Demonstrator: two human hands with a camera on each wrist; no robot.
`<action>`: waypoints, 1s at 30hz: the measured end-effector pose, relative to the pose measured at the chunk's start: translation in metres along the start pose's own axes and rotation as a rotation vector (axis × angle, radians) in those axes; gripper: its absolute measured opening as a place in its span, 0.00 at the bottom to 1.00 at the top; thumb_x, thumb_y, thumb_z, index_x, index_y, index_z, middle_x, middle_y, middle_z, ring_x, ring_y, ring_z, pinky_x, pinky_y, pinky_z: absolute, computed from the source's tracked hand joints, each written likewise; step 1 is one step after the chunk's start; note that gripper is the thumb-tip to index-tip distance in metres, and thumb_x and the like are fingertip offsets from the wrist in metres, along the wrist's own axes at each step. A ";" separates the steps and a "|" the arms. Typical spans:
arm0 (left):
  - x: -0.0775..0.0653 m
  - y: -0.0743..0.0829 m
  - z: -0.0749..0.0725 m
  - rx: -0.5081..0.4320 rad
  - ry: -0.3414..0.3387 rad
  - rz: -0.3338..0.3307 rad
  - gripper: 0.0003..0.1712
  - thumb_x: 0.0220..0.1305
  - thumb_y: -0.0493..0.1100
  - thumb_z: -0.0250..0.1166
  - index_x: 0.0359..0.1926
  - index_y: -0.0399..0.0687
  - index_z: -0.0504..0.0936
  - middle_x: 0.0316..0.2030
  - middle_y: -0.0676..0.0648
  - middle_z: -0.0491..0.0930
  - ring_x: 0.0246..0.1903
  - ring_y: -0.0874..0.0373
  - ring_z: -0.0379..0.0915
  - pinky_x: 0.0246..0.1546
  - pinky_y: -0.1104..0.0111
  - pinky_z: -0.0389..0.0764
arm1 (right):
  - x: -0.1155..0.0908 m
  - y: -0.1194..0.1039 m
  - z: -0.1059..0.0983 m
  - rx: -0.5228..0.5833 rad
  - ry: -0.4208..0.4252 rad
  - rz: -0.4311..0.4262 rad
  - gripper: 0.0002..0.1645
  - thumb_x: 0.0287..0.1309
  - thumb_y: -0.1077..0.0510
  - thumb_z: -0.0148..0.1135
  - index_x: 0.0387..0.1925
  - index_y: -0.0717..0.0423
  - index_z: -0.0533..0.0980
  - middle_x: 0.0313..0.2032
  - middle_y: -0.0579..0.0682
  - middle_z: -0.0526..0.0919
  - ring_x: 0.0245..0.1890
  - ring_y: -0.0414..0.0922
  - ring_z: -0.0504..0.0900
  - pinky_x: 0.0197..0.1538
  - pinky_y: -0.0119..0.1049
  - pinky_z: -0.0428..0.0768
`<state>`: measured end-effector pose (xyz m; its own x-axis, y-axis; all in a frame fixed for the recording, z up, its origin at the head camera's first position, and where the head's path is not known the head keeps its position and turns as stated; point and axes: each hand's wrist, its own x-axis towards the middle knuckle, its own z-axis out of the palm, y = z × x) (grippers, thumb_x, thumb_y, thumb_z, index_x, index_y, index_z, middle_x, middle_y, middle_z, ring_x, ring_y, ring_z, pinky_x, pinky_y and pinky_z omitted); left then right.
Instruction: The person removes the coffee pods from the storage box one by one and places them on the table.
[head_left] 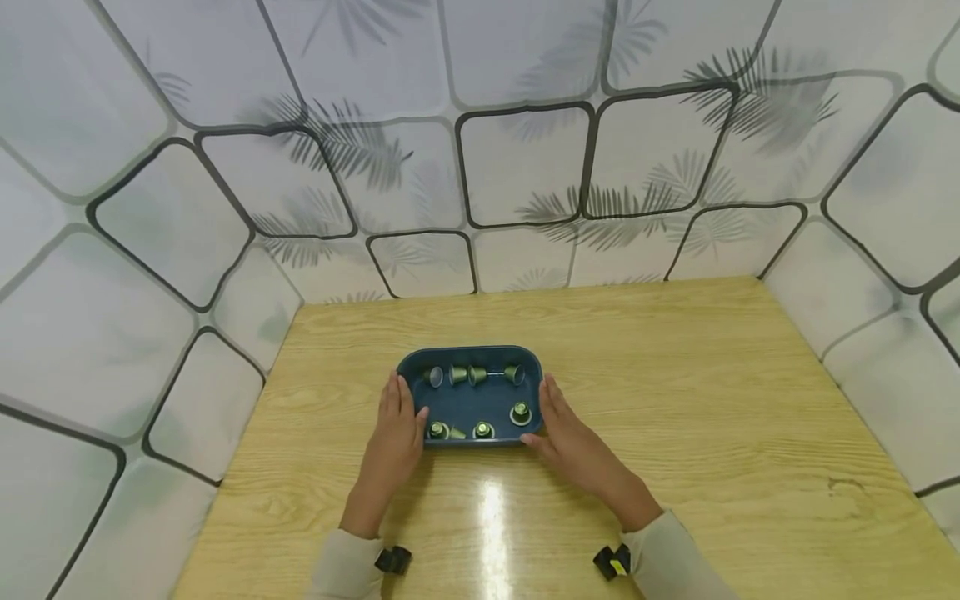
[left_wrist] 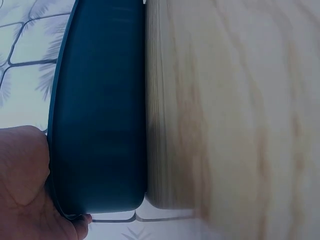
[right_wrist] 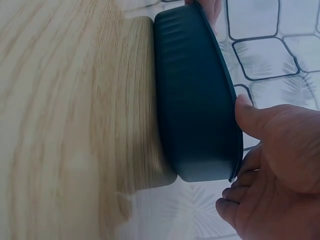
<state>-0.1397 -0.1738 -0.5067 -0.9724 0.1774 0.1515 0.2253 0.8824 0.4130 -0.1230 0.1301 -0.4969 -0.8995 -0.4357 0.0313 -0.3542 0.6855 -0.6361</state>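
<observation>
A dark blue rectangular tray (head_left: 471, 406) sits on the wooden table, held at its two ends. My left hand (head_left: 396, 433) grips the left end, its fingers along the outer side and the thumb at the near corner. On the opposite end, my right hand (head_left: 579, 448) has its fingers against the side and its thumb on the near rim. Several green coffee capsules lie in the tray, including a tipped capsule (head_left: 458, 375) by the far wall and a capsule (head_left: 521, 412) standing lid down at the right. Both wrist views show the tray's outer wall (left_wrist: 100, 115), but not the capsules.
The light wood table (head_left: 712, 400) extends around the tray on all sides. Behind it and at both sides stand pale walls (head_left: 525, 167) with dark outlined shapes and leaf prints. A bright reflection lies on the wood in front of the tray.
</observation>
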 end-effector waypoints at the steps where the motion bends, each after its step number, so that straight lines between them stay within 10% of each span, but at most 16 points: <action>1: -0.001 0.001 0.000 0.003 0.003 -0.002 0.39 0.83 0.47 0.47 0.76 0.21 0.44 0.77 0.25 0.38 0.76 0.29 0.38 0.70 0.43 0.58 | 0.000 0.000 0.000 0.000 0.000 -0.002 0.53 0.76 0.43 0.52 0.78 0.69 0.36 0.79 0.63 0.29 0.77 0.61 0.44 0.72 0.57 0.61; 30: -0.006 0.029 0.007 -0.021 0.002 -0.019 0.40 0.82 0.49 0.48 0.76 0.22 0.46 0.77 0.26 0.38 0.76 0.31 0.40 0.68 0.45 0.64 | -0.019 0.016 -0.015 -0.018 -0.007 0.003 0.53 0.76 0.41 0.52 0.78 0.70 0.37 0.79 0.66 0.33 0.77 0.62 0.45 0.71 0.59 0.62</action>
<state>-0.1274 -0.1464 -0.5018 -0.9765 0.1594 0.1449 0.2076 0.8765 0.4344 -0.1158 0.1577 -0.4956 -0.8987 -0.4379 0.0239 -0.3562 0.6971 -0.6223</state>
